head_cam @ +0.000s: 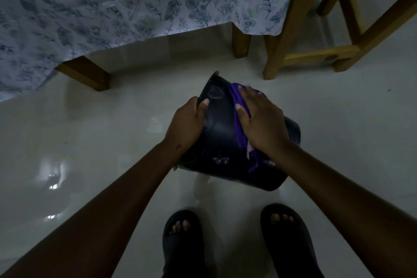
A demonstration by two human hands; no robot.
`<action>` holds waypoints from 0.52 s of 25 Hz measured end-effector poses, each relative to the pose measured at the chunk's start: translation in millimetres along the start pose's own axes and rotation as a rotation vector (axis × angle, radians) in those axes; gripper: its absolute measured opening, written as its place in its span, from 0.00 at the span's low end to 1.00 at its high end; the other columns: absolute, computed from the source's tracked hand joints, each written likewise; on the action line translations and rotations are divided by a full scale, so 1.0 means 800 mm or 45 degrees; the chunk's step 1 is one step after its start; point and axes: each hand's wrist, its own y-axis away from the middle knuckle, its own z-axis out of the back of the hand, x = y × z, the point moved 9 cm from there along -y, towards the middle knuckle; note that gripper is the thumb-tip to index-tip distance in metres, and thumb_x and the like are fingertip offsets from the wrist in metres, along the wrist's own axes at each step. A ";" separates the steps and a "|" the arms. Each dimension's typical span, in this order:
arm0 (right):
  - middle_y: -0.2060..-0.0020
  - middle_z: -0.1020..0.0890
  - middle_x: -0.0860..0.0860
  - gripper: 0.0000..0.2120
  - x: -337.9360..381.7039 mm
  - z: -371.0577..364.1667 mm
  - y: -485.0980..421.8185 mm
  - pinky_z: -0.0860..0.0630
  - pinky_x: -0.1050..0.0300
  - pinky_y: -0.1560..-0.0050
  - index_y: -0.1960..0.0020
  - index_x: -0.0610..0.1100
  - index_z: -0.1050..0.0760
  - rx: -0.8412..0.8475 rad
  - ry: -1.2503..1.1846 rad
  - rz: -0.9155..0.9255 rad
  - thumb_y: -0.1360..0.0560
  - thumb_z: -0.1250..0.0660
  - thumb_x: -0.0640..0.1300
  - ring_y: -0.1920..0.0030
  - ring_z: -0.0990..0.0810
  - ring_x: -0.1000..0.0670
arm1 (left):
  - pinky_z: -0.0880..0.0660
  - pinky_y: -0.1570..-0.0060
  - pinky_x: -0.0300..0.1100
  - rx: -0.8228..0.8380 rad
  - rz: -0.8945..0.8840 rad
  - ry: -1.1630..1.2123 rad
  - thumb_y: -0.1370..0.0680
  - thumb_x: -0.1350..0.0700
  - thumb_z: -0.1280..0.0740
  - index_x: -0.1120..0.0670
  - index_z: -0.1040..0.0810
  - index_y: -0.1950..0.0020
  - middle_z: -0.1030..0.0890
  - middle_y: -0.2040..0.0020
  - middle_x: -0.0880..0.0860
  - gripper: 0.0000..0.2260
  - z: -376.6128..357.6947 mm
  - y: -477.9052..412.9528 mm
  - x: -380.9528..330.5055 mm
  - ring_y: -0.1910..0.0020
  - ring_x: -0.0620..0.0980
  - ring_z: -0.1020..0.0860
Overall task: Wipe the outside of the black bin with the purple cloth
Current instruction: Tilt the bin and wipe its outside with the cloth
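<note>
Presently, the left hand (188, 124) grips the rim of the tilted black bin (216, 140). The right hand (261, 119) lies open, pressing the purple cloth (240, 128) flat against the bin's side. A pale marking low on the bin is illegible.

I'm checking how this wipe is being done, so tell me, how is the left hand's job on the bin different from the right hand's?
The left hand curls around the black bin at its left side, thumb on the wall, gripping it; the right hand lies flat with fingers spread.
The left hand touches bare plastic; the right hand presses the purple cloth against the wall.
Both rest on the outside of the tilted bin.
</note>
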 end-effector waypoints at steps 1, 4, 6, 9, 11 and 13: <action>0.23 0.40 0.47 0.27 -0.003 -0.003 0.000 0.39 0.41 0.27 0.22 0.49 0.48 0.006 -0.020 -0.026 0.19 0.53 0.56 0.24 0.40 0.43 | 0.33 0.65 0.36 -0.008 0.029 -0.019 0.17 0.47 0.47 0.56 0.28 0.52 0.25 0.58 0.50 0.14 0.001 -0.003 0.002 0.63 0.46 0.26; 0.21 0.46 0.48 0.28 0.014 -0.014 0.068 0.45 0.39 0.26 0.21 0.50 0.52 -0.006 0.151 0.070 0.19 0.55 0.57 0.22 0.48 0.42 | 0.32 0.58 0.41 0.011 0.082 -0.103 0.17 0.47 0.48 0.58 0.27 0.49 0.24 0.56 0.53 0.17 0.002 -0.031 -0.006 0.58 0.51 0.26; 0.21 0.48 0.49 0.29 0.030 -0.018 0.104 0.48 0.40 0.26 0.21 0.51 0.52 -0.009 0.195 0.169 0.20 0.54 0.58 0.22 0.51 0.42 | 0.32 0.58 0.42 0.022 0.053 -0.121 0.17 0.47 0.49 0.59 0.26 0.47 0.23 0.54 0.54 0.18 0.000 -0.042 -0.012 0.58 0.51 0.26; 0.22 0.44 0.49 0.27 0.028 -0.012 0.039 0.45 0.42 0.26 0.22 0.51 0.49 0.011 0.114 0.175 0.19 0.53 0.57 0.23 0.46 0.44 | 0.34 0.65 0.37 0.019 0.043 -0.107 0.17 0.47 0.49 0.56 0.28 0.51 0.24 0.57 0.52 0.16 -0.001 -0.031 -0.003 0.63 0.46 0.27; 0.23 0.39 0.48 0.26 0.003 -0.004 -0.004 0.40 0.44 0.27 0.23 0.50 0.47 0.047 -0.054 0.015 0.19 0.53 0.57 0.25 0.40 0.44 | 0.34 0.65 0.38 0.031 0.052 -0.099 0.17 0.46 0.49 0.56 0.28 0.51 0.24 0.57 0.51 0.17 0.000 -0.024 0.002 0.62 0.48 0.26; 0.23 0.39 0.47 0.27 -0.014 -0.001 0.008 0.40 0.44 0.27 0.22 0.48 0.47 0.001 -0.068 -0.103 0.19 0.54 0.57 0.25 0.39 0.44 | 0.33 0.60 0.41 0.036 0.060 -0.093 0.17 0.46 0.48 0.58 0.27 0.49 0.24 0.56 0.53 0.18 0.002 -0.030 0.000 0.58 0.52 0.25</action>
